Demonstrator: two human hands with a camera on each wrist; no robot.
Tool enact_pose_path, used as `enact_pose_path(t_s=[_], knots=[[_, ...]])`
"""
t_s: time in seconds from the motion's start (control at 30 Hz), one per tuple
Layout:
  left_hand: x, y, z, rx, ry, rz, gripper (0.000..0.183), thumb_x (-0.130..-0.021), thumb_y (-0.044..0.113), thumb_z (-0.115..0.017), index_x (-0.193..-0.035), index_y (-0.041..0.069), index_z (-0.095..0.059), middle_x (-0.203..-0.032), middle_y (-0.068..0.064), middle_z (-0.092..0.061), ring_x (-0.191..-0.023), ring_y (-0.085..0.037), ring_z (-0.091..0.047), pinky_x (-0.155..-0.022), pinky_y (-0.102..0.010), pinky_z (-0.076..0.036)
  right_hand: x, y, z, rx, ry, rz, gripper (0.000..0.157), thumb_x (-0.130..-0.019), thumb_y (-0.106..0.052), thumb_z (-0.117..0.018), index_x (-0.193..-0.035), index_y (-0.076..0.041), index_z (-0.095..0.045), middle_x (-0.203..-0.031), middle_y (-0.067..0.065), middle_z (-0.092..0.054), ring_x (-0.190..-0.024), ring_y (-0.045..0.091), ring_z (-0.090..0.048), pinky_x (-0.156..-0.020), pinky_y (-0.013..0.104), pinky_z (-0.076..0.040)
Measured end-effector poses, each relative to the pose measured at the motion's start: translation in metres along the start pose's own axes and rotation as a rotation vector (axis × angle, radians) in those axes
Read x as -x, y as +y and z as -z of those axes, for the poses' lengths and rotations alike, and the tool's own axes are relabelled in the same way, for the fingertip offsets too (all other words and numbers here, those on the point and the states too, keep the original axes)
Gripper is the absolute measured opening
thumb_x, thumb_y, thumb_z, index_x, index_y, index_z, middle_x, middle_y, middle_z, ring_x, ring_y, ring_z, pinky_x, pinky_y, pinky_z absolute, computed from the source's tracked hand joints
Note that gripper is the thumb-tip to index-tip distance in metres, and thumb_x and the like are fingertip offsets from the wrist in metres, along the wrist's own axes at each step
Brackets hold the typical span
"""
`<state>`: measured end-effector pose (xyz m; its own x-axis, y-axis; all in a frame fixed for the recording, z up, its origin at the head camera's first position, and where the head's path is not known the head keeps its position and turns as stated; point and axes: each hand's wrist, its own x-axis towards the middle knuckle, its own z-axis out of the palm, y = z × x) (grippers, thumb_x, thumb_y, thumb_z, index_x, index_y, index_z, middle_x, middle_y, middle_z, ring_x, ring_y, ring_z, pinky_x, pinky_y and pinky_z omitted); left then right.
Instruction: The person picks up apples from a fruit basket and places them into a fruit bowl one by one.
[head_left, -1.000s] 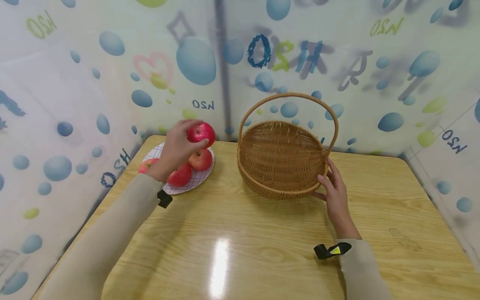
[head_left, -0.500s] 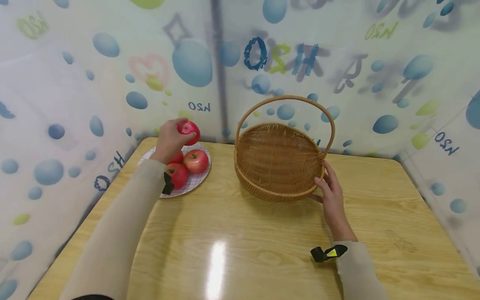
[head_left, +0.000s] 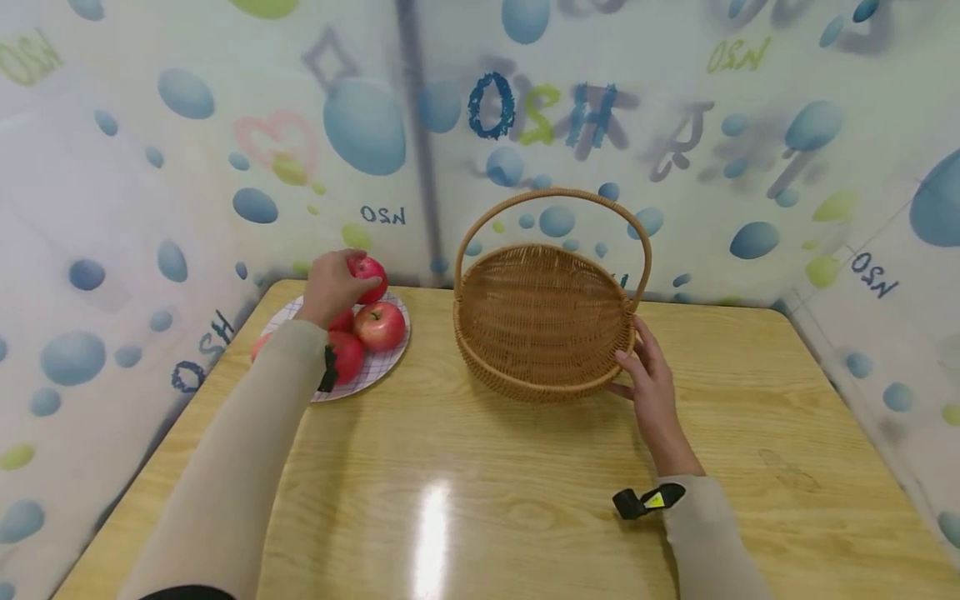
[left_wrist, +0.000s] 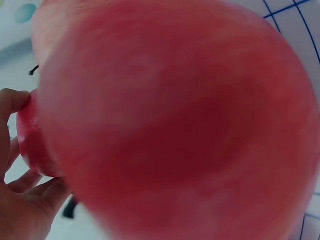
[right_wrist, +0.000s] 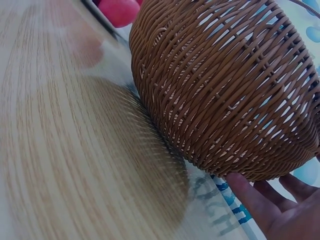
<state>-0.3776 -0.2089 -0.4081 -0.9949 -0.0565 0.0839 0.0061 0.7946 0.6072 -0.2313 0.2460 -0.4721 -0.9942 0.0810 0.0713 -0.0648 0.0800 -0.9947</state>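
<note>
My left hand (head_left: 328, 287) holds a red apple (head_left: 371, 281) at the back of a checked plate (head_left: 381, 367), thumb and fingers round its sides. Beside and in front of it on the plate lie several more apples (head_left: 380, 326), partly behind the hand and sleeve. One of these fills most of the left wrist view, with the held apple (left_wrist: 35, 140) at its left. A wicker basket (head_left: 543, 321) with a tall hoop handle stands at the back middle, its opening facing me and nothing inside. My right hand (head_left: 656, 404) grips its right rim, thumb over the edge and fingers outside.
Everything stands on a light wooden table (head_left: 510, 483), with a bright glare streak near the front. Patterned walls (head_left: 675, 208) close in the back and both sides. A black band with a small camera (head_left: 647, 502) sits on the right wrist.
My left hand has shifted slightly left and come down with the apple toward the back of the plate. The right hand keeps its grip on the basket. The head view has turned slightly right.
</note>
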Motion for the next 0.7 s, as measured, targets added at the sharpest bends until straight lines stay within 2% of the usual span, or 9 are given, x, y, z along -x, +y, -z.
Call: enact_pose_path(t_s=[0.33, 0.47, 0.7], knots=[[-0.0035, -0.0057, -0.0066, -0.077, -0.080, -0.032, 0.060, -0.093, 0.029, -0.069, -0.143, 0.002, -0.052, -0.141, -0.022, -0.055, -0.121, -0.039, -0.051, -0.111, -0.056, -0.045, -0.0008, -0.0025, -0.0008, 0.010, -0.008, -0.005, 0.059, -0.108, -0.028, -0.045, -0.161, -0.039, -0.020, -0.164, 0.012, -0.029, -0.138, 0.038, -0.045, -0.077, 0.017, -0.058], [-0.0050, -0.0055, -0.0072, -0.090, -0.109, -0.017, 0.060, -0.092, 0.030, -0.069, -0.143, 0.002, -0.053, -0.139, -0.023, -0.056, -0.120, -0.039, -0.052, -0.111, -0.056, -0.045, -0.0010, -0.0025, -0.0009, 0.016, -0.008, -0.001, 0.059, -0.108, -0.028, -0.045, -0.161, -0.040, -0.021, -0.165, 0.012, -0.028, -0.139, 0.039, -0.045, -0.076, 0.017, -0.058], [-0.0073, -0.0095, -0.0090, -0.112, -0.173, -0.046, 0.056, -0.092, 0.030, -0.070, -0.138, 0.002, -0.055, -0.133, -0.021, -0.059, -0.117, -0.038, -0.053, -0.108, -0.055, -0.047, -0.0009, -0.0017, -0.0011, 0.047, 0.012, -0.011, 0.059, -0.108, -0.029, -0.044, -0.161, -0.040, -0.021, -0.162, 0.013, -0.033, -0.135, 0.036, -0.048, -0.077, 0.018, -0.059]])
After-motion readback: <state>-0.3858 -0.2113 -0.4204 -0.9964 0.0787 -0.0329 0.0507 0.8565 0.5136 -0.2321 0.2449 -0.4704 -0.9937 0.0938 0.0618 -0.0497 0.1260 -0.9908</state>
